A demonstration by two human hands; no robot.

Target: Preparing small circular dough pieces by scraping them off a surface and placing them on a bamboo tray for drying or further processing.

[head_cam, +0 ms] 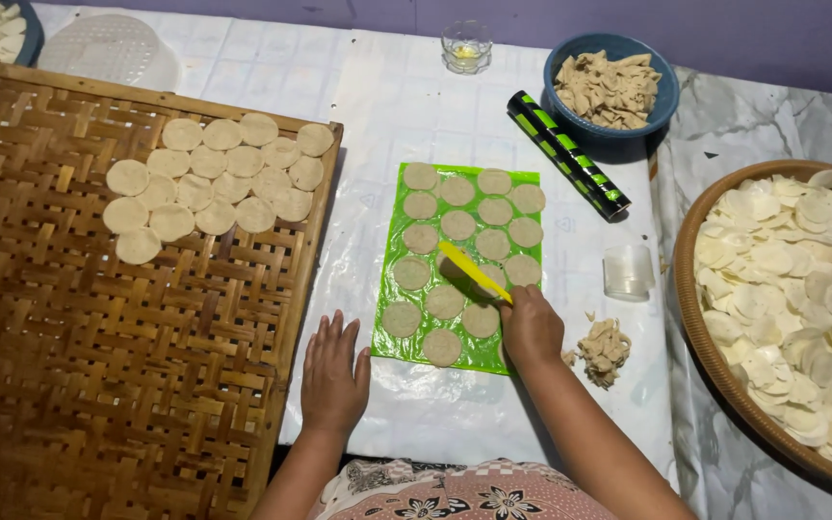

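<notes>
While right hand (532, 327) grips yellow scraper (472, 271), dough rounds (457, 224) partly covered, basket (700, 318) cropped

No packages, labels, signs or screens in view. Nothing boxed, wrapped or printed anywhere in frame, from upper left to lower right.
</notes>
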